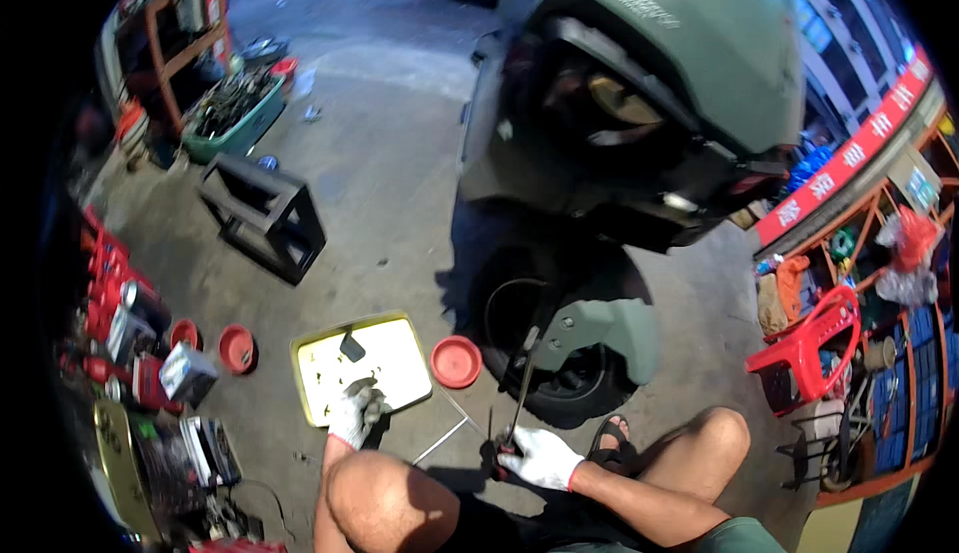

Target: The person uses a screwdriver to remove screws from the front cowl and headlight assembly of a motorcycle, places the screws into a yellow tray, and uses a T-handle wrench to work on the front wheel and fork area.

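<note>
My left hand [354, 415], in a white glove with grey, soiled fingers, is at the near edge of a yellow-rimmed tray [304, 393]. Its fingers are curled; what they hold, if anything, I cannot make out. A black block-like piece [352, 345] and several small dark bits lie in the tray. My right hand [542, 459], also gloved, is closed on a red-and-black handled tool [504, 450], its exact kind unclear. Thin dark rods rise beside that hand toward a grey-green curved panel [606, 341] in front of a dark wheel [496, 378].
A red bowl [457, 361] stands right of the tray, a T-shaped metal wrench [452, 432] on the floor near it. A green vehicle [699, 63] with an open lamp recess looms ahead. A black metal frame [262, 215] stands left; a red plastic chair [819, 348] stands right.
</note>
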`<state>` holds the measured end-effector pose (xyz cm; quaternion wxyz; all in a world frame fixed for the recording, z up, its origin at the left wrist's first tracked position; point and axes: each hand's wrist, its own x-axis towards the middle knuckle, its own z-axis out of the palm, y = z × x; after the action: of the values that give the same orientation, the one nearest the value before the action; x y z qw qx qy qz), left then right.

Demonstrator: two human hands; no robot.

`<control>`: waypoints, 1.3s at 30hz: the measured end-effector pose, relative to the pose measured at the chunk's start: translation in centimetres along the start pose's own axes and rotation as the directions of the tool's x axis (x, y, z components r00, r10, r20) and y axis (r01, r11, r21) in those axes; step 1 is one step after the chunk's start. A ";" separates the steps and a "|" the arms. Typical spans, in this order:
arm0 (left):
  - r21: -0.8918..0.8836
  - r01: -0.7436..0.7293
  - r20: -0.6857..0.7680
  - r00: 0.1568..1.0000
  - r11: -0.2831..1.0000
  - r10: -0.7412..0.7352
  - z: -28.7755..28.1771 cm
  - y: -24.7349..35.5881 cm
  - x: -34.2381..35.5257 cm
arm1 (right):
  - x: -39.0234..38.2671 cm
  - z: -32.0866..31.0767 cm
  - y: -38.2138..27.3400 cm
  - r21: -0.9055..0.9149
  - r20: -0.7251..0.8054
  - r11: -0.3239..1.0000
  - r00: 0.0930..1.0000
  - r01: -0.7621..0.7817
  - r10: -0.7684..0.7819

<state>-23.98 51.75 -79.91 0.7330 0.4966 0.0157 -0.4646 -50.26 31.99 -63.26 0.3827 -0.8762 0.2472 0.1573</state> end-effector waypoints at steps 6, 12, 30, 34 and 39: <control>0.145 -0.049 0.097 0.995 0.988 0.035 3.1 3.2 2.0 | -5.6 -9.6 -0.8 -0.261 -0.090 0.939 0.963 0.223 -0.253; 0.490 0.055 0.202 0.964 0.870 -0.175 10.0 7.8 3.1 | -8.1 -16.8 -0.6 -0.168 0.054 0.969 0.983 0.183 -0.176; 0.964 0.219 -0.014 0.612 0.153 -0.791 26.3 15.6 3.1 | -4.4 -19.4 9.1 0.105 0.262 0.956 0.920 0.274 -0.293; 0.919 0.388 -0.163 0.538 0.072 -0.827 33.3 19.4 -1.8 | -5.1 -19.8 10.9 0.161 0.372 0.968 0.897 0.192 -0.240; 0.781 0.618 -0.357 0.560 0.091 -0.748 42.9 20.6 -10.4 | -7.3 -16.4 12.2 0.250 0.512 0.967 0.841 0.048 -0.174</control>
<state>-34.32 28.40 -38.42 0.0818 0.6857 -0.0336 -0.7225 -61.68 14.88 -56.33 0.5420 -0.7621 0.0968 0.3406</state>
